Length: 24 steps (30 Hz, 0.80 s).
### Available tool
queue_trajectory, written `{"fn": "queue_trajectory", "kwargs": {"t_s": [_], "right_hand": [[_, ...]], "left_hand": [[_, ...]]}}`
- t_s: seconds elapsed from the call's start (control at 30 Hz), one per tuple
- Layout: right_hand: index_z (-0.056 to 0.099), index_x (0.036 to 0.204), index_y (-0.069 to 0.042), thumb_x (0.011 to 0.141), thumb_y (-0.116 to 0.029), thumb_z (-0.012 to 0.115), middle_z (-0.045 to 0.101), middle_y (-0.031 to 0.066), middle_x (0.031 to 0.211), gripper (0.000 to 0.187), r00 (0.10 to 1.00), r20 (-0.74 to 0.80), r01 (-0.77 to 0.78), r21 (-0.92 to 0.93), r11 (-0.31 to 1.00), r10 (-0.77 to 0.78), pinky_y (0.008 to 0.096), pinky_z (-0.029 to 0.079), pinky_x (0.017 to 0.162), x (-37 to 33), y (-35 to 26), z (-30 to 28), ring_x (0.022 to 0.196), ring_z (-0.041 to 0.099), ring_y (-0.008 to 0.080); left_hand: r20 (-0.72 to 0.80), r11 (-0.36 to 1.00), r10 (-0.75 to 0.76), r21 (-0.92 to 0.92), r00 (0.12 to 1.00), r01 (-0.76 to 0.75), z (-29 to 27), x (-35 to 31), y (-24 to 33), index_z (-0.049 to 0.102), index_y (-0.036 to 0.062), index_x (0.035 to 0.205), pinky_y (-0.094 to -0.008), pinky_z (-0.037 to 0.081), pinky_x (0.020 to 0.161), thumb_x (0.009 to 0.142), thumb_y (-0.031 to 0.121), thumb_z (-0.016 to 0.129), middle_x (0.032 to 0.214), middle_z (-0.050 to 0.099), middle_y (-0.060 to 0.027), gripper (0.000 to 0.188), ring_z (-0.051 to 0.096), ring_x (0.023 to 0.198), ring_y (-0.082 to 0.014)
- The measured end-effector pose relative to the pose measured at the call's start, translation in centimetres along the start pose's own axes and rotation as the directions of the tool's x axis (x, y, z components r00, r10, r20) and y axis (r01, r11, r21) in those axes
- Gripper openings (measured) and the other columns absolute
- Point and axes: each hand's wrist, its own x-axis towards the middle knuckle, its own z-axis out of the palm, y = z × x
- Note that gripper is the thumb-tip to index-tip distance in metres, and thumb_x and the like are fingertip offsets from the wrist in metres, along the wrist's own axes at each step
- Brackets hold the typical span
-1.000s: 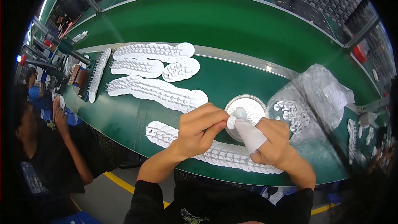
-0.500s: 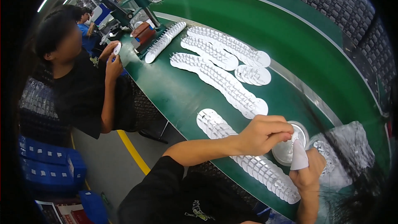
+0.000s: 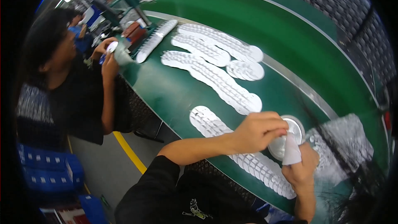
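My right hand (image 3: 303, 166) is closed around a thin white disc (image 3: 292, 154), which stands tilted in front of a round, shallow metal dish (image 3: 296, 121). My left hand (image 3: 258, 133) pinches its thumb and fingers together just above the disc's upper edge. Whatever lies between those fingertips is too small to make out. A long row of overlapping white discs (image 3: 265, 172) with small upright metal pieces runs under my left forearm. Beside my right hand, a clear plastic bag (image 3: 350, 141) spreads out, with small shiny pieces at its near side.
Further rows of white discs (image 3: 211, 74) cover the middle of the green table (image 3: 157, 85). At the far left stands a bench press (image 3: 124, 8). A co-worker (image 3: 74, 87) sits left, holding a small white disc. Blue bins (image 3: 49, 166) stand on the floor.
The whole view has shifted slightly, so everything appears a little further left. My hands keep nearly the same pose at the disc. The co-worker's hands have moved slightly.
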Motion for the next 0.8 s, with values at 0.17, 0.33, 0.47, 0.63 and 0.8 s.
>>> {"fn": "queue_trajectory", "kwargs": {"t_s": [0.17,0.33,0.47,0.63,0.8], "right_hand": [[0.063,0.085,0.001,0.051,-0.001,0.061,0.05,0.0074,0.07,0.035,0.99,-0.064,-0.12,0.033,0.992,0.122,0.0327,0.038,0.04,-0.3,1.1,0.5,0.053,0.051,0.0219],[0.066,0.102,0.004,0.059,-0.007,0.066,0.047,0.0044,0.068,0.045,0.986,-0.145,-0.068,0.116,0.991,0.084,0.0276,0.04,0.039,-0.7,1.1,-0.3,0.052,0.05,0.015],[0.066,0.106,0.001,0.061,-0.017,0.066,0.049,0.0027,0.07,0.049,0.984,-0.179,-0.009,0.082,0.997,0.023,0.0253,0.041,0.04,-0.9,0.2,-0.3,0.054,0.051,0.0145],[0.067,0.1,0.001,0.062,-0.016,0.065,0.05,0.0033,0.072,0.041,0.98,-0.201,0.043,0.14,0.989,-0.014,0.0265,0.041,0.04,-1.1,0.7,0.5,0.056,0.053,0.0147],[0.066,0.104,0.001,0.062,-0.013,0.065,0.05,0.0027,0.071,0.044,0.982,-0.173,-0.054,0.154,0.987,0.081,0.0278,0.04,0.04,-1.0,2.0,0.1,0.054,0.053,0.0148]], "left_hand": [[0.045,0.999,-0.043,0.021,0.998,0.042,-1.9,0.7,1.1,0.064,-0.0053,0.088,-0.0287,0.044,0.053,0.078,-0.006,0.064,0.077,0.064,-0.0121,0.01,0.058,0.06,-0.0194],[0.088,0.999,0.036,0.006,0.995,-0.037,-0.6,0.4,0.4,0.062,-0.0102,0.084,-0.0265,0.041,0.053,0.078,-0.008,0.057,0.074,0.063,-0.0141,0.008,0.053,0.059,-0.0175],[0.096,0.998,0.059,-0.002,0.994,-0.059,-0.2,0.2,0.5,0.063,-0.0085,0.087,-0.0245,0.039,0.05,0.075,-0.01,0.063,0.076,0.063,-0.0127,0.011,0.052,0.059,-0.0165],[0.126,0.995,0.095,0.01,0.987,-0.097,0.1,0.1,0.6,0.063,-0.0094,0.086,-0.0256,0.04,0.052,0.076,-0.01,0.062,0.076,0.063,-0.0132,0.011,0.053,0.059,-0.0169],[0.088,0.995,0.097,-0.041,0.991,-0.094,-0.6,0.3,0.6,0.063,-0.009,0.083,-0.0264,0.041,0.053,0.079,-0.006,0.063,0.075,0.063,-0.0129,0.005,0.053,0.059,-0.0172]]}}
